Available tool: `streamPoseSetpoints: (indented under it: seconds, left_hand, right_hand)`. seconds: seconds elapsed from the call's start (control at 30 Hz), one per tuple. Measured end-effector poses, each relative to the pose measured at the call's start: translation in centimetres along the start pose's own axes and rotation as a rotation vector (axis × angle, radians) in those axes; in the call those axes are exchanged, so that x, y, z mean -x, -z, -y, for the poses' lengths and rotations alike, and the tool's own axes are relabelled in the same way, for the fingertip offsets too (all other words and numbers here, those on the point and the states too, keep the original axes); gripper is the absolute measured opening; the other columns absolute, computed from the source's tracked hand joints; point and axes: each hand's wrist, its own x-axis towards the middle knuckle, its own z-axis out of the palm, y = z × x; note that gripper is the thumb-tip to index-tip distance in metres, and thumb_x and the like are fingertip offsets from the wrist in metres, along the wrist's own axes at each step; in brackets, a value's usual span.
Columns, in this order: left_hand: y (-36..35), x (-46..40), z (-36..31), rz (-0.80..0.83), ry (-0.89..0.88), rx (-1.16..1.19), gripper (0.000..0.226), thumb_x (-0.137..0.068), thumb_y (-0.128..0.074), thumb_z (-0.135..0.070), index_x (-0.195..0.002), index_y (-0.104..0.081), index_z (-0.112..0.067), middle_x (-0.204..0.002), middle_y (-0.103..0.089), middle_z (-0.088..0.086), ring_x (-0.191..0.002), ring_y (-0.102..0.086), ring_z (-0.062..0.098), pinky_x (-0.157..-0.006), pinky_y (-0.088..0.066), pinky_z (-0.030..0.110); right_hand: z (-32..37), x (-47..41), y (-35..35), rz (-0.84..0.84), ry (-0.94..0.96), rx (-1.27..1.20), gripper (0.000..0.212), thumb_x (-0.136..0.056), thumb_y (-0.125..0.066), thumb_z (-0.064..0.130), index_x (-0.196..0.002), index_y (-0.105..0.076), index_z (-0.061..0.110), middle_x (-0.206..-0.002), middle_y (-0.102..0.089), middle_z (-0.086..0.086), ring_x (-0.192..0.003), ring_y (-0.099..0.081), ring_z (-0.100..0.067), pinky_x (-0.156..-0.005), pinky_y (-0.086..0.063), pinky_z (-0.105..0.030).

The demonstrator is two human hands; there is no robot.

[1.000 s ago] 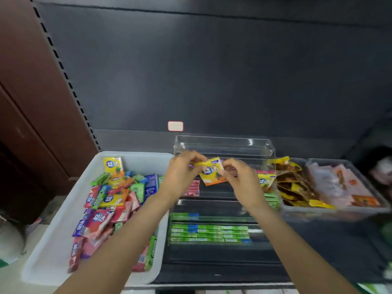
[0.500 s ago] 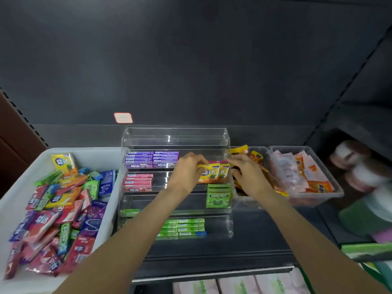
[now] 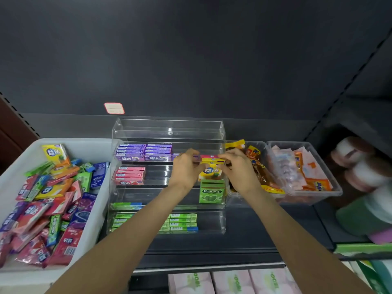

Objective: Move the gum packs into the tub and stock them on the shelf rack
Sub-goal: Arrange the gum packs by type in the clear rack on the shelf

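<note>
A clear tiered shelf rack (image 3: pixel 169 132) stands on the dark shelf. Purple gum packs (image 3: pixel 144 151) fill its upper tier, pink packs (image 3: pixel 129 175) the tier below, green stick packs (image 3: pixel 182 222) the bottom. My left hand (image 3: pixel 185 168) and my right hand (image 3: pixel 237 168) pinch the two ends of a yellow gum pack (image 3: pixel 212 160) at the right of the upper tiers, above other yellow packs (image 3: pixel 210 171) and a green Doublemint box (image 3: pixel 211 193). A white tub (image 3: pixel 91 148) at the left holds several loose gum packs (image 3: pixel 53 198).
Two clear bins of snack packets, one (image 3: pixel 233 196) beside the rack and one (image 3: pixel 324 194) further right, stand on the shelf. Blurred bottles (image 3: pixel 364 166) sit at the far right. Pink tissue packs (image 3: pixel 231 282) lie on the shelf below. A price tag (image 3: pixel 114 108) sticks on the back panel.
Both hands carried the yellow pack forward from in front of the rack into its right side, onto the stack of yellow packs. The view shifted right.
</note>
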Motion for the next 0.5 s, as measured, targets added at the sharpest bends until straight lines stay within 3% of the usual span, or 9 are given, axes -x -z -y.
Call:
streamPoseSetpoints:
  seconds: [0.2, 0.3, 0.4, 0.5]
  left_hand:
    - [-0.1, 0.0, -0.3, 0.011, 0.066, 0.075, 0.035, -0.086, -0.066, -0.022, -0.118, -0.060, -0.008, -0.100, -0.070, 0.013, -0.083, -0.068, 0.020, -0.081, -0.054, 0.028]
    - [-0.2, 0.0, -0.2, 0.005, 0.065, 0.065, 0.031, -0.088, -0.065, -0.021, -0.115, -0.060, -0.008, -0.088, -0.070, 0.009, -0.080, -0.065, 0.016, -0.074, -0.050, 0.022]
    - [0.3, 0.3, -0.2, 0.010, 0.030, 0.030, 0.026, -0.089, -0.062, -0.020, -0.111, -0.059, -0.007, -0.082, -0.068, 0.006, -0.063, -0.057, 0.009, -0.056, -0.041, 0.007]
    - [1.4, 0.6, -0.1, 0.012, -0.011, -0.002, 0.022, -0.090, -0.059, -0.012, -0.111, -0.060, -0.008, -0.094, -0.070, 0.009, -0.074, -0.062, 0.013, -0.057, -0.043, 0.006]
  right_hand:
    - [0.2, 0.1, -0.2, -0.021, -0.023, 0.005, 0.035, -0.090, -0.060, 0.012, -0.125, -0.058, 0.011, -0.125, -0.050, -0.005, -0.111, -0.054, -0.018, -0.099, -0.045, -0.028]
    - [0.5, 0.2, 0.0, -0.017, -0.021, 0.046, 0.036, -0.091, -0.058, 0.014, -0.126, -0.057, 0.013, -0.127, -0.048, -0.003, -0.115, -0.050, -0.017, -0.097, -0.041, -0.024]
    - [1.0, 0.4, 0.2, -0.018, -0.011, 0.114, 0.038, -0.091, -0.059, 0.018, -0.128, -0.054, 0.015, -0.129, -0.045, -0.002, -0.121, -0.044, -0.016, -0.098, -0.040, -0.025]
    - [2.2, 0.7, 0.1, -0.061, 0.052, 0.158, 0.039, -0.090, -0.060, 0.020, -0.129, -0.054, 0.015, -0.126, -0.045, -0.002, -0.122, -0.042, -0.016, -0.099, -0.040, -0.027]
